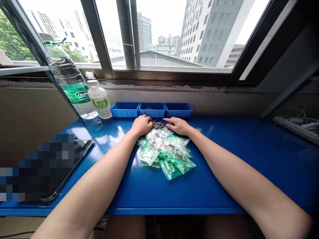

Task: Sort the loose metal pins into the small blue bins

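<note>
At the centre of the frame: one loose heap of thin, brass-toned metal pieces (pixel 158 125), lying on your blue table (pixel 149 192) between your two hands. Directly below it in the frame, one overlapping pile of clear and green plastic packets (pixel 171 154), some with slim metallic pieces showing inside. Left edge of the heap: your left hand (pixel 141 125), palm down, fingers curled; whether it grips anything you cannot tell from this angle. Right edge: your right hand (pixel 178 126), loosely open, index finger extended toward the frame's left, thumb near the heap. Just above the hands: three blue bins (pixel 152 112) in a row, side by side; the middle one has something dark at its bottom, too small to identify. Left of the bins: one small white-capped bottle (pixel 100 99), upright, beside a large green-labelled water bottle (pixel 74 89). Lower left: one flat dark device (pixel 81 149), mostly pixelated. Far right: one power strip (pixel 296 129) with white cables. Top of the frame: window (pixel 171 75), pale buildings beyond.
</note>
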Demonstrator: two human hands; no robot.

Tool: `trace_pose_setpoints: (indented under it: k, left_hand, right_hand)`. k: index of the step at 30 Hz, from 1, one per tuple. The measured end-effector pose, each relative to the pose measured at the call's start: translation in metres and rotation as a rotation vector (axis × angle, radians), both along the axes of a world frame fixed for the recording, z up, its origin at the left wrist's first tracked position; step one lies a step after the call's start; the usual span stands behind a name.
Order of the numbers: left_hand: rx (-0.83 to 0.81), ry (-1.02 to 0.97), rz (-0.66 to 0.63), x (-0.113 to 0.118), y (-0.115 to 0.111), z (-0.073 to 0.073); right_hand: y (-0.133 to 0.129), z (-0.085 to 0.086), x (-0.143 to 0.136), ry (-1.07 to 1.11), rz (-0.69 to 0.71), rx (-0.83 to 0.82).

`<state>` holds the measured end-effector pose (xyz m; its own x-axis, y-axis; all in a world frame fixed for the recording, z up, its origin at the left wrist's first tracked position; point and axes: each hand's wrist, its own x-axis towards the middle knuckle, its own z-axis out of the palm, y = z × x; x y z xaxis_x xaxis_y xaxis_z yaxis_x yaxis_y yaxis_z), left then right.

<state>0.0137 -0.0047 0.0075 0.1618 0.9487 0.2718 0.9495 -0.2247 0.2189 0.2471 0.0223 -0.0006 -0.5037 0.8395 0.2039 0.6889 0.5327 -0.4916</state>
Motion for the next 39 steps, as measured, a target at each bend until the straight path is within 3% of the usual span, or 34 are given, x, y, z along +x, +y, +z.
trace_pose_setpoints:
  k: [4, 13, 17, 23, 29, 34, 39]
  left_hand:
    - [0.003, 0.001, -0.001, 0.000, 0.000, -0.001]
    - [-0.007, 0.002, 0.004, 0.000, 0.000, 0.001]
    - [-0.011, -0.004, 0.000, 0.000, -0.001, 0.002]
    - [-0.013, -0.012, -0.004, 0.000, -0.001, 0.002]
    - [-0.015, -0.010, -0.005, 0.000, -0.002, 0.003]
    - [-0.015, -0.006, -0.003, 0.000, -0.002, 0.003]
    - [-0.017, 0.004, 0.000, 0.000, -0.001, 0.002]
  right_hand:
    - [-0.007, 0.006, -0.005, -0.158, 0.046, 0.038]
    - [-0.007, 0.009, -0.006, -0.064, -0.035, -0.019]
    - [-0.005, 0.005, -0.006, 0.062, -0.064, -0.062]
    - [0.001, -0.003, -0.003, 0.417, -0.042, -0.112]
    - [0.001, 0.000, -0.002, 0.440, -0.083, -0.098]
    - [0.001, 0.002, -0.001, 0.580, -0.186, -0.235]
    - [0.003, 0.002, 0.000, 0.741, -0.193, -0.291]
